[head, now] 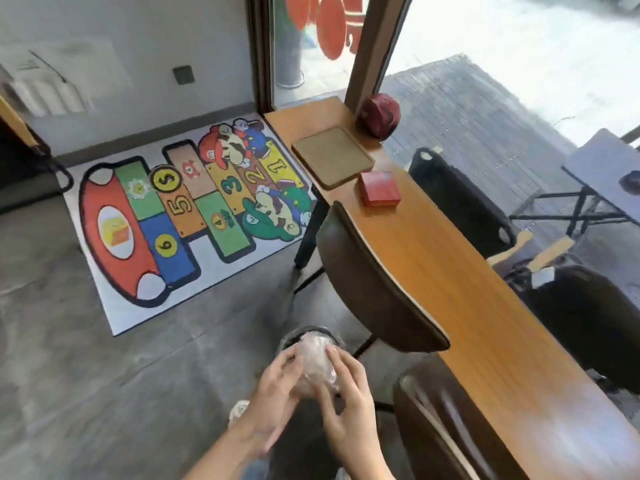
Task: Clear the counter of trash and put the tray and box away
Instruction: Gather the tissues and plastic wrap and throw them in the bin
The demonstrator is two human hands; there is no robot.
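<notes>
Here, the counter [433, 258] is a long, narrow slab of smooth, glossy orange-brown wood running along the window. Near its far end lies the tray [332, 156], a flat, square, matte tan piece with rounded corners and a low raised rim. Just beside the tray's near corner sits the box [378, 188], a small, red, rectangular block with sharp edges. A dark red, rounded object [380, 115] stands beyond the tray, against the window post. Two dark brown chairs [377, 289] with curved, shiny backs stand at the counter's inner edge. The trash [317, 365], a crumpled wad of thin, translucent, wrinkled plastic, is held low over the grey floor. The left hand [273, 400] and the right hand [349, 407] cup it from opposite sides, fingers partly curled around the wad and pressing against it. Directly below the wad, a round, dark rim [311, 332] is visible, blurred.
</notes>
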